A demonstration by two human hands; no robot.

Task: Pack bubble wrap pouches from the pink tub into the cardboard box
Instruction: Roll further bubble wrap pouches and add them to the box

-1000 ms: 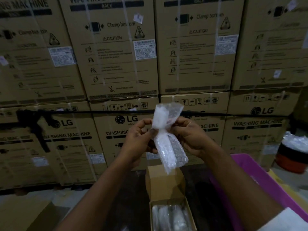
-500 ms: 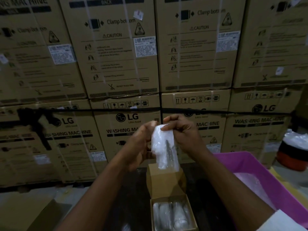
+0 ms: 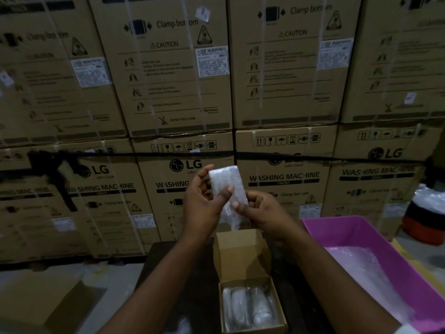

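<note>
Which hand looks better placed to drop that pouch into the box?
Probably the right hand: it pinches the pouch near its lower end, directly above the box; the left hand holds higher up.

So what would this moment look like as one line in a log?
left hand: holds bubble wrap pouch | right hand: holds pouch | pouch: above cardboard box | pink tub: right of box

Left arm: bare forearm, it rises from the lower left toward the middle.
Left hand [image 3: 204, 203]: raised in front of the chest, fingers curled — thumb tip pressing on the front of the bubble wrap pouch [image 3: 227, 186].
Right arm: bare forearm from the lower right, white sleeve edge at the corner.
Right hand [image 3: 263, 213]: just beside the left — fingertips pinching the pouch's lower part.
</note>
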